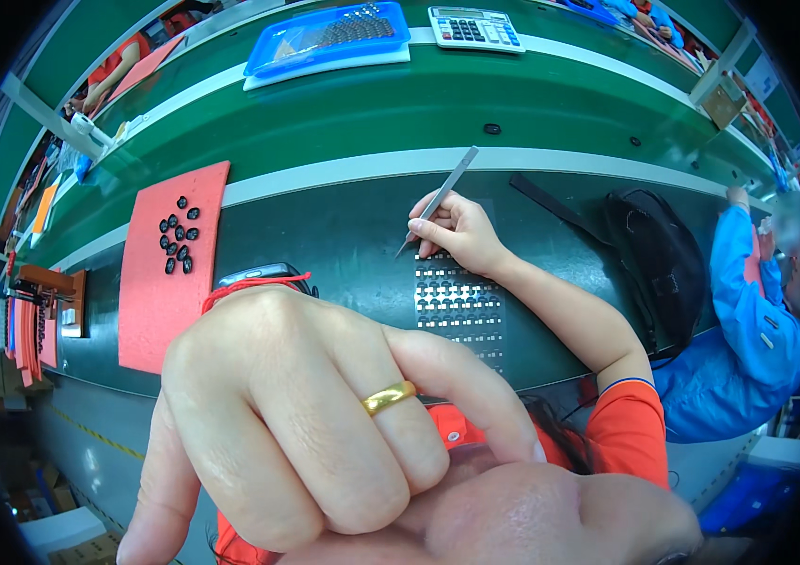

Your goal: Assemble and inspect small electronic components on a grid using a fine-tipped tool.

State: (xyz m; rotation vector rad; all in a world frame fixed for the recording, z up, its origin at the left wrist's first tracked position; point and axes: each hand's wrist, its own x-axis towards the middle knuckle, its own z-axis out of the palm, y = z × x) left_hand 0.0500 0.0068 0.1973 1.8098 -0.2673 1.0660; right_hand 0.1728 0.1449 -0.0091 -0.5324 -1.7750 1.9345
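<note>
Slim metal tweezers (453, 179) are pinched in my right hand (456, 232), slanting with the fine tip down toward the dark green bench. Just below that hand lies a clear sheet (456, 347) with rows of small shiny metal parts. My left hand (296, 405) is raised very close to the camera, its back showing, with a gold ring (389, 398) on one finger. Its middle fingers are bent and their tips hidden, so what they hold, if anything, cannot be seen. A red cord (254, 282) and a dark watch (264, 271) circle that wrist.
To the left, a pink foam mat (151, 282) carries several small black oval parts (174, 243). A blue tray (273, 62) of metal pieces and a calculator (477, 29) sit on the far ledge. A black bag (659, 264) lies right, beside a co-worker's blue sleeve (748, 273).
</note>
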